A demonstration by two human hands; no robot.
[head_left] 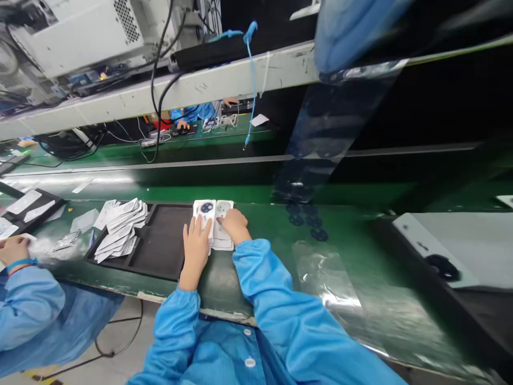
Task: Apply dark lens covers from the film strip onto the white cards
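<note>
Two white cards lie side by side at the middle of the green bench. The left card (pixel 207 207) carries a dark round piece near its top, and my left hand (pixel 196 243) rests on it with fingers spread. My right hand (pixel 235 224) is at the right card (pixel 223 243), its fingers bent together near the grey round area at the card's top. Whatever the right fingertips hold, if anything, is too small to tell. Just left of my left hand sits a black tray (pixel 160 243) with a heap of white cards (pixel 120 230) in its left part.
Dark round pieces (pixel 319 234) and a clear plastic sheet (pixel 326 272) lie to the right. Another person's hand (pixel 15 250) is at far left. A shelf beam (pixel 200 85) with hanging cables crosses above; a dark tray (pixel 433 299) stands at far right.
</note>
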